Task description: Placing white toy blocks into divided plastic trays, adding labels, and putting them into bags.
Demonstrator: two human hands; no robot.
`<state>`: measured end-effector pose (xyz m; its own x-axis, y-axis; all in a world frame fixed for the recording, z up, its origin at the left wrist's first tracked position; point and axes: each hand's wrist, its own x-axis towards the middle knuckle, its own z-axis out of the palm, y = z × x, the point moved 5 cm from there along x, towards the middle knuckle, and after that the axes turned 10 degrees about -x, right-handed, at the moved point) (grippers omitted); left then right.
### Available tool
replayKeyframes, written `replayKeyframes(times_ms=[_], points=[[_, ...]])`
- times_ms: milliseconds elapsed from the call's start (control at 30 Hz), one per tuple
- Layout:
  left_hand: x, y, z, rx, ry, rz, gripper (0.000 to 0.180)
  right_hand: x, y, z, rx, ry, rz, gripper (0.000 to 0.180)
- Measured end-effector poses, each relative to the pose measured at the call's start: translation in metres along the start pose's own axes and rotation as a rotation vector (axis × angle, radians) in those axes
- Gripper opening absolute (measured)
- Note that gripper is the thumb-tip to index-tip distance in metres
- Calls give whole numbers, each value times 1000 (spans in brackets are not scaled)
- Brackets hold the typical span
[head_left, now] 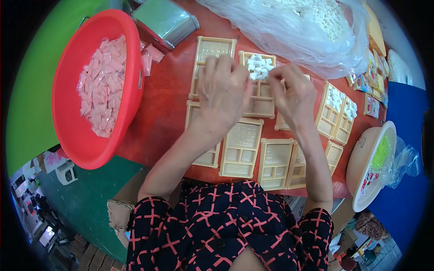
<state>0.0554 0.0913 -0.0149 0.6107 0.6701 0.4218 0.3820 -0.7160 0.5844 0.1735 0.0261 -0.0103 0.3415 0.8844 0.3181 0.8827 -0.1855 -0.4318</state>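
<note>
White pieces sat in a tray between two bent hands

Cream plastic made up the divided tray [261, 107], which lay on the red tabletop [158, 108] between the person's hands, small white pieces [260, 67] heaped in its far compartment. The left hand [222, 92], back upward and fingers curled, was at the tray's left side and partly covered a neighbouring tray [216, 45]; its fingertips were hidden, so whether it gripped anything could not be told. The right hand [294, 92] was bent at the tray's right edge, thumb and forefinger drawn close; whether they pinched a piece could not be made out.

Two trays [326, 123] beyond the right hand also contained white pieces. A clear bag [289, 49] of such pieces lay at the far side. Left stood a red basin [68, 104] of pink packets [105, 86], near a metal tin [163, 20].
</note>
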Motion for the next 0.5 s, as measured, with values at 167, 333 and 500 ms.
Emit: replayKeyframes(times_ms=[167, 333, 500], points=[[31, -20, 8, 172, 62, 143, 12, 27, 18, -1, -167, 54, 53, 7], [34, -20, 28, 191, -132, 247, 7, 31, 26, 17, -266, -89, -25, 8], [34, -19, 21, 175, -120, 322, 6, 35, 26, 2, -305, -35, -59, 7]])
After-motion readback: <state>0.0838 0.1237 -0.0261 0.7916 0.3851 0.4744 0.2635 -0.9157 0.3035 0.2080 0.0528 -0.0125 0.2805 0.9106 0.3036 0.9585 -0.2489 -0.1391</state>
